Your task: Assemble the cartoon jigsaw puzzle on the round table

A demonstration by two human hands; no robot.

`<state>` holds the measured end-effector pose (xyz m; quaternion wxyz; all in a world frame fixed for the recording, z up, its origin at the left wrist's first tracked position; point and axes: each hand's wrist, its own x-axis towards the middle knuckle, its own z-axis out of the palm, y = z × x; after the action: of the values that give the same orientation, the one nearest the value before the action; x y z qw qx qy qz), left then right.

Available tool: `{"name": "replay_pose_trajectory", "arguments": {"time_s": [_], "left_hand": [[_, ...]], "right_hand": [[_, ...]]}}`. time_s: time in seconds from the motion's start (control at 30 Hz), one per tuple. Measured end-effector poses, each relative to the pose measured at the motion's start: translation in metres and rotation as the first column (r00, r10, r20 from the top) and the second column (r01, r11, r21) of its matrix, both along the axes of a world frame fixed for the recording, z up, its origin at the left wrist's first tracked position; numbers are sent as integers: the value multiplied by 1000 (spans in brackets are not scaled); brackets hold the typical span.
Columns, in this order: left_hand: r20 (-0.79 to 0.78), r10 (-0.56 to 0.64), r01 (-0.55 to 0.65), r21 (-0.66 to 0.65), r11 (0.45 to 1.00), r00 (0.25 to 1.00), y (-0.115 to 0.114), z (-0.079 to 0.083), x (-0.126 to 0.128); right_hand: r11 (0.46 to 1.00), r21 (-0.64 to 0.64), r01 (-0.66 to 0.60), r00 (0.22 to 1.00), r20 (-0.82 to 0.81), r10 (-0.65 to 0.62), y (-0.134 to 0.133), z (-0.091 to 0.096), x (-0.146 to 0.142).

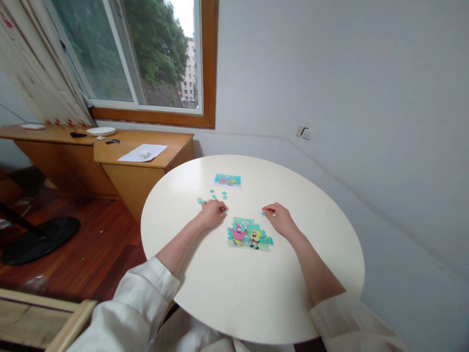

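Note:
A partly joined cartoon jigsaw puzzle (246, 235) lies flat on the round white table (234, 293), with a stepped edge at its upper right. My left hand (212, 214) is above its upper left corner, fingers closed in a pinch; a bit of teal shows between them, seemingly a puzzle piece. To the upper right of the puzzle, my right hand (280, 218) pinches a small teal puzzle piece (263, 213) between thumb and fingers. Several loose teal pieces (224, 194) are scattered just beyond my left hand, and one lies partly behind it.
A printed reference picture (227, 180) rests near the table's far edge. Left of the table stands a wooden desk (179, 142) bearing a paper sheet (137, 154) and a white plate (101, 131). A black round base (40, 239) sits on the floor; the wall is behind.

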<state>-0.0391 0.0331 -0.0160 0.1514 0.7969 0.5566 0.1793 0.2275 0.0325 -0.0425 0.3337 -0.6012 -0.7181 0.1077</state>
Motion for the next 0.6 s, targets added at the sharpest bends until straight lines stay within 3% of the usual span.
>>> {"name": "replay_pose_trajectory", "arguments": {"time_s": [0.27, 0.37, 0.5, 0.6], "left_hand": [[42, 40, -43, 67, 997, 998, 5, -2, -6], [63, 195, -200, 89, 976, 979, 13, -1, -18], [91, 448, -455, 84, 886, 889, 24, 0, -44], [94, 496, -503, 76, 861, 863, 29, -4, -59]], "right_hand": [[1000, -4, -13, 1000, -8, 13, -1, 0, 0], [1000, 3, -22, 1000, -19, 22, -1, -2, 0], [999, 0, -32, 999, -32, 32, -1, -4, 1], [999, -4, -38, 999, -25, 37, -1, -5, 2]]}}
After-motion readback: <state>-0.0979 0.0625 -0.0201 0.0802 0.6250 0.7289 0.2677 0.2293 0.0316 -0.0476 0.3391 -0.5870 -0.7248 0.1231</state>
